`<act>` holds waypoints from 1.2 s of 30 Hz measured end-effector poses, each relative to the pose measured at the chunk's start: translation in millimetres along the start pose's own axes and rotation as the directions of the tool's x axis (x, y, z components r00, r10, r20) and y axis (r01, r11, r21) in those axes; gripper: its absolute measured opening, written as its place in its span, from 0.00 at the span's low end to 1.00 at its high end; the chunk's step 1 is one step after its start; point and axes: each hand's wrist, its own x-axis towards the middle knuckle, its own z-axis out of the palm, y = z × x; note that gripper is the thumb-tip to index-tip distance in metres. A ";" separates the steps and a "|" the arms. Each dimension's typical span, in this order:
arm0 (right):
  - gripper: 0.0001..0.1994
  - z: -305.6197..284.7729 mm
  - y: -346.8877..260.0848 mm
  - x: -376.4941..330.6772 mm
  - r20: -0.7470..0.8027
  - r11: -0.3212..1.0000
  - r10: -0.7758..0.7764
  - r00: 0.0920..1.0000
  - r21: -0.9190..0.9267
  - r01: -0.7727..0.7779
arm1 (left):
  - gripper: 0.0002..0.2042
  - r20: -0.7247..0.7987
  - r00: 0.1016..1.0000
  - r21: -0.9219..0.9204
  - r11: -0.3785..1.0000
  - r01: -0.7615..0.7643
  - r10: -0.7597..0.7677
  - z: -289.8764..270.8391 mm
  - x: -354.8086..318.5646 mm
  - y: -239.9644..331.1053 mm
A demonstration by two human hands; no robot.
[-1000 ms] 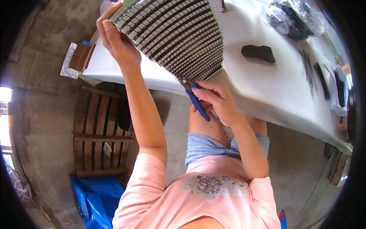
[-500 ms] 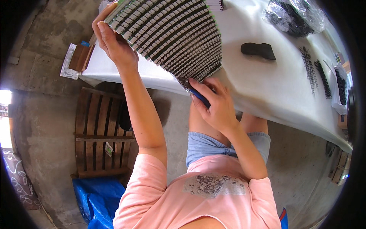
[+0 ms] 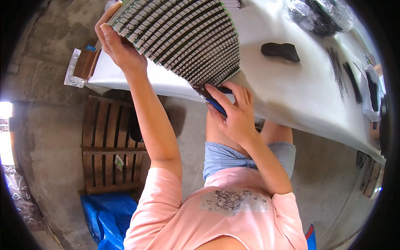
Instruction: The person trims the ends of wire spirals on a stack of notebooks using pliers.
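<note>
My left hand (image 3: pixel 124 54) grips the upper left edge of a tilted stack of spiral-bound notebooks (image 3: pixel 183 35), thumb on the near side. The stack's spines face me, showing curved rows of black coil and pale paper edges. My right hand (image 3: pixel 237 114) is closed around blue-handled pliers (image 3: pixel 216 106) at the stack's lower corner. The pliers' dark jaws meet the coil ends there; whether they are clamped on one is too small to tell. The handles are spread a little apart.
On the white-covered table (image 3: pixel 275 89) lie a black curved pad (image 3: pixel 280 52) and loose black binding coils (image 3: pixel 352 82). A clear bag of black coils (image 3: pixel 321 16) sits at the far right. Below left are a wooden pallet (image 3: pixel 110 141) and a blue tarp (image 3: pixel 106 212).
The notebook stack and my left hand have shifted slightly left and up. My right hand stays at the lower corner with the pliers, its fingers more spread and the handles wider apart.
</note>
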 end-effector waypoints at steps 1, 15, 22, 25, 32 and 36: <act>0.22 1.3 -2.1 0.0 0.024 1.000 0.000 1.000 -0.031 0.001 | 0.26 -0.003 1.000 -0.005 1.000 0.005 -0.005 -4.3 1.6 -1.5; 0.21 -1.6 2.1 -9.1 0.044 0.994 0.065 0.997 0.085 -0.069 | 0.25 0.011 1.000 -0.040 0.999 -0.003 0.004 -6.9 -0.4 -4.3; 0.20 5.4 -0.3 -5.8 0.053 0.998 0.010 0.999 -0.066 -0.006 | 0.26 -0.018 1.000 0.021 1.000 0.014 -0.014 -3.9 -1.2 -2.4; 0.19 4.1 2.1 -4.0 0.292 0.801 0.292 0.911 0.446 -0.400 | 0.26 -0.018 1.000 0.024 1.000 0.010 -0.010 -4.4 -1.9 -3.6; 0.20 -0.6 0.7 -11.6 0.103 0.959 0.173 0.980 0.209 -0.191 | 0.26 0.074 0.990 -0.227 0.965 0.131 -0.117 -12.6 3.6 11.5; 0.23 4.1 4.0 -14.1 0.014 0.998 -0.010 1.000 -0.065 0.011 | 0.26 0.130 0.971 -0.265 0.937 0.228 -0.199 -21.0 6.4 8.0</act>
